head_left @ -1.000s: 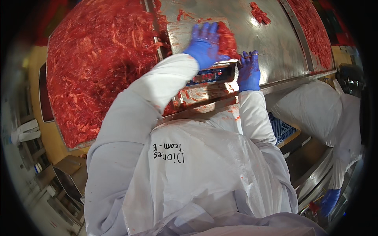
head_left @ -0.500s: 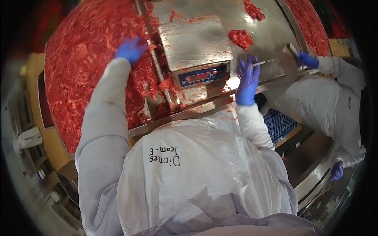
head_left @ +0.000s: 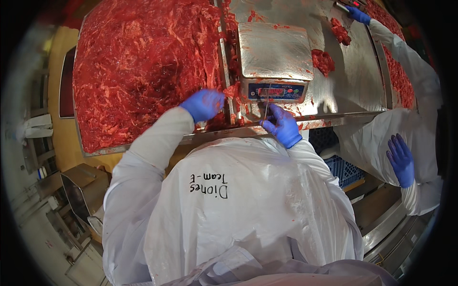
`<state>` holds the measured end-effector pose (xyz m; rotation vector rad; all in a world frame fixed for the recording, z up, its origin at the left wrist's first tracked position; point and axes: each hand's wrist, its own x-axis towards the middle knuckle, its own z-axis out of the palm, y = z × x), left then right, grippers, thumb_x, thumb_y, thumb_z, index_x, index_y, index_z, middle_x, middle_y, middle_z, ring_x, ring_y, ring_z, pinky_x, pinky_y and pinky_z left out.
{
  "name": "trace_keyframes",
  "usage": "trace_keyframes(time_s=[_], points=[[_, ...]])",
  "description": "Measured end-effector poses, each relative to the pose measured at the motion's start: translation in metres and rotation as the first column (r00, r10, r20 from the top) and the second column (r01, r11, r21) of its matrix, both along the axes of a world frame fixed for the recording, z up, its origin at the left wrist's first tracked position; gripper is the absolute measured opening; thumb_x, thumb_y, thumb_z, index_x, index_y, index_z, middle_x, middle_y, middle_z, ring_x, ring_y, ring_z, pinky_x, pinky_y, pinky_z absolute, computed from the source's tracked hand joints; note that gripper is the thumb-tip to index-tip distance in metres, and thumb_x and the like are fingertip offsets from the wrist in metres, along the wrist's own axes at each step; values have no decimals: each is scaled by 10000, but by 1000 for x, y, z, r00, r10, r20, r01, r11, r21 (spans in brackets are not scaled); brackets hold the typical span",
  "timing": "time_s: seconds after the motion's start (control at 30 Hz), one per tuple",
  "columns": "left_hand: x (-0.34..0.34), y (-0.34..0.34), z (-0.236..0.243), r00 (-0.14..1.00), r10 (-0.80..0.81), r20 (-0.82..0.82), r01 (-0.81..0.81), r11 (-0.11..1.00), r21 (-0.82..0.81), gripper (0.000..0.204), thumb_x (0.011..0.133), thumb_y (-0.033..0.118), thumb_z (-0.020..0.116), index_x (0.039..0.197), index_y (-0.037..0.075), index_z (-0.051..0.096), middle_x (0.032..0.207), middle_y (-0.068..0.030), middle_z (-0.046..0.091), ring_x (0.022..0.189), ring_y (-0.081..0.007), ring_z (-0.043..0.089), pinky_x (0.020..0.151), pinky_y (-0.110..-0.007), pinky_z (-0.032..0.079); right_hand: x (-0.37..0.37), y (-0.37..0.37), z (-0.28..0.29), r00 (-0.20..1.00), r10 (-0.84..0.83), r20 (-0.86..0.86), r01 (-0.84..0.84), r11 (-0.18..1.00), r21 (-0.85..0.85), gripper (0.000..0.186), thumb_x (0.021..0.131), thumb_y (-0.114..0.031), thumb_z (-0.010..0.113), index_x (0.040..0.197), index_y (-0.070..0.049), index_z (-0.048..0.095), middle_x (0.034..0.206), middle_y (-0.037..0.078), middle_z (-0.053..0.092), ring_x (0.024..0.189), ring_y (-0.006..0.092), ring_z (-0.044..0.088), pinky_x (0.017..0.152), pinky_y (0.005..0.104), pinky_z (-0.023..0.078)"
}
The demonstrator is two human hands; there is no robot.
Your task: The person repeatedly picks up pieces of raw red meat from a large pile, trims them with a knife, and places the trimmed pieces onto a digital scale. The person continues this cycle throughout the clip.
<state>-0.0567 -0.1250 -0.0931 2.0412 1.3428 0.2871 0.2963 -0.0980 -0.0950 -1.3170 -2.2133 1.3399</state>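
Note:
My left hand (head_left: 204,105), in a blue glove, hangs over the near right corner of the wide bed of shredded red meat (head_left: 143,71). Its fingers are smeared by motion, so what they hold, if anything, is unclear. My right hand (head_left: 285,126), also gloved in blue, is closed on a thin stick-like tool (head_left: 265,113) that points up toward the scale's display. The bench scale (head_left: 275,52), with a bare steel plate streaked red, stands just beyond that hand. Beside the scale lie a lump of meat (head_left: 323,62) and a second piece of meat (head_left: 340,32).
A metal divider (head_left: 225,62) separates the meat bed from the steel table (head_left: 353,81). At the right a co-worker in white (head_left: 405,119) reaches far across with a handled tool (head_left: 341,7). Blue crates (head_left: 344,170) sit below the table edge. A steel bin (head_left: 78,193) stands at lower left.
My left hand has come right and nearer, off the middle of the meat. My right hand has drawn back leftward to the scale's front, its fingers curling. The co-worker's tool has moved farther away.

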Motion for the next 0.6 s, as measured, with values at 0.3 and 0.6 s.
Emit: trace_keyframes(time_s=[0.3,0.6], points=[[102,126,182,764,78,641,80,974,-213,344,912,187,727,1223,44,696,1080,-119,659,999,-169,660,846,-331,578,3,-7,-9,993,-115,-28,113,993,-38,747,880,-373,835,1492,-60,543,1190,195,737,1075,360,736,934,454,584],[37,158,74,730,155,-666,-167,985,46,828,910,607,628,1583,144,492,1636,-185,447,1571,-453,271,1245,-696,216,5,-4,-4,980,-178,-84,175,984,-39,663,872,-289,856,1428,-44,591,1115,131,758,938,240,770,845,374,621]])
